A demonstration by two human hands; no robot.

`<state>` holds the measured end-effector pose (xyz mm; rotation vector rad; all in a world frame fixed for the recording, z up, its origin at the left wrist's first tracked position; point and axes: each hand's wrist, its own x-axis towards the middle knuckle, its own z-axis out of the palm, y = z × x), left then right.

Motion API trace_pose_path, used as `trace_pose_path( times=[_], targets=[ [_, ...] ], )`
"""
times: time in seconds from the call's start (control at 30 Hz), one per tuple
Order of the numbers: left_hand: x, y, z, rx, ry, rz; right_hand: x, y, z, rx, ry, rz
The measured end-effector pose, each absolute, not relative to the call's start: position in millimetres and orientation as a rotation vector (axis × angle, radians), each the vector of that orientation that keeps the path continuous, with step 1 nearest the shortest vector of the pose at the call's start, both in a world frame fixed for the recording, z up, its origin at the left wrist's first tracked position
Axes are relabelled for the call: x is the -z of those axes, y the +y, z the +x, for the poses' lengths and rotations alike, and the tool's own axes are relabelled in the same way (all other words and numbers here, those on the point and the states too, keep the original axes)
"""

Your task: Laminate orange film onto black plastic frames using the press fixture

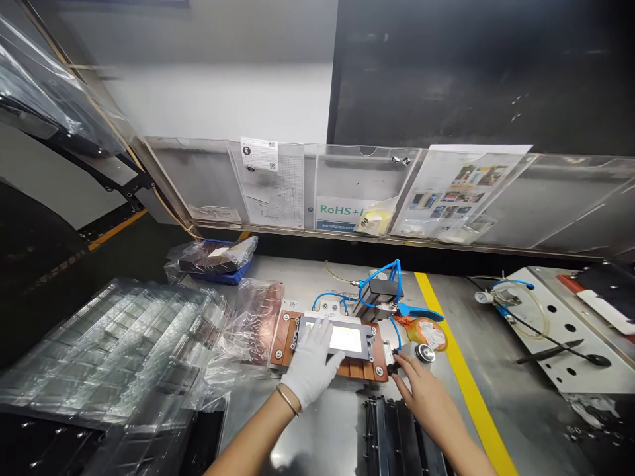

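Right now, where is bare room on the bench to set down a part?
Bare steel shows below the gloved left hand, beside the black bars. More lies right of the yellow line, before the white perforated plate. Crowded: the clear plastic sheets and the copper fixture.

My brushed-steel workbench (317,439) stretches ahead of me, with a yellow painted stripe (464,377) running across it. On it lie a copper-coloured fixture plate with a black frame (370,334), a crumpled clear plastic bag (251,324), a roll of amber tape (427,334) and a black slotted metal rack (397,439).
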<state>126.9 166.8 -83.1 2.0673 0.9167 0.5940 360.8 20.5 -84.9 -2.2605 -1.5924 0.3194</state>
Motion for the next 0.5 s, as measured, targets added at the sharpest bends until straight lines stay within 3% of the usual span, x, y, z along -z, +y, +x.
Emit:
trace_pose_path(
  times=[0.2, 0.5],
  targets=[
    [78.6, 192.2, 74.9, -0.578, 1.385, 1.772, 72.8, 23.1, 356.8, -0.508, -1.424, -2.179],
    [97.4, 201.4, 83.1, -0.356, 1.29, 1.469, 116.7, 73.0, 323.1, -1.033, -0.665, -1.883]
  ],
)
